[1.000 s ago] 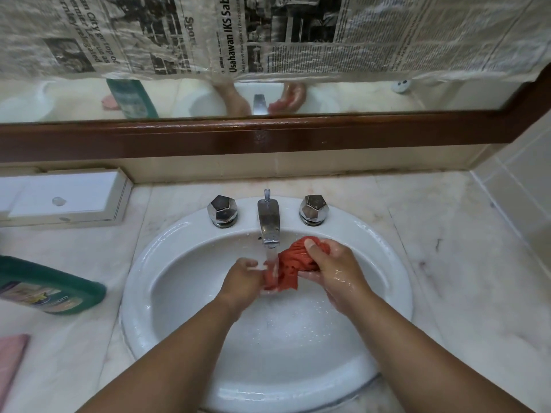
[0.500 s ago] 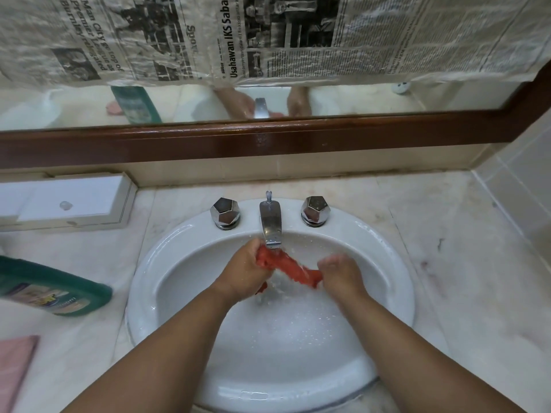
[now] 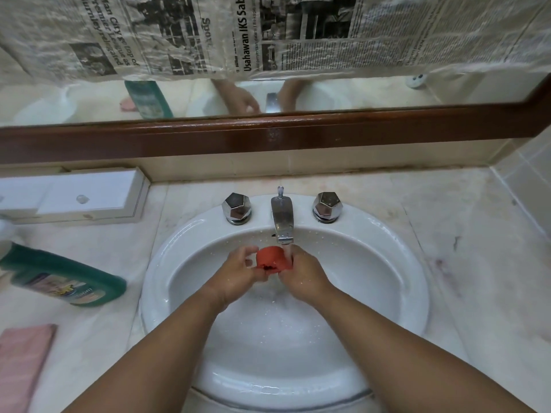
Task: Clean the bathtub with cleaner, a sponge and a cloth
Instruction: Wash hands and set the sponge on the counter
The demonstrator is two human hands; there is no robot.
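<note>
Two hands meet over the white sink (image 3: 411,263), just under its spout (image 3: 282,219), with a bunched red cloth (image 3: 272,257) held between them. The left hand (image 3: 238,272) has its grip pinched on the cloth's left end, thumb and fingers curled to it. The right hand (image 3: 304,275) has its grip wrapped round the right end. Water runs from the spout onto the cloth's right edge. Left of the sink, on the marble bench (image 3: 447,234), a green cleaner bottle (image 3: 65,278) lies on its side. A flat pink piece (image 3: 21,362), cloth or sponge I cannot tell, lies further left and nearer. A white box (image 3: 89,195) sits left of the sink by the wall.
</note>
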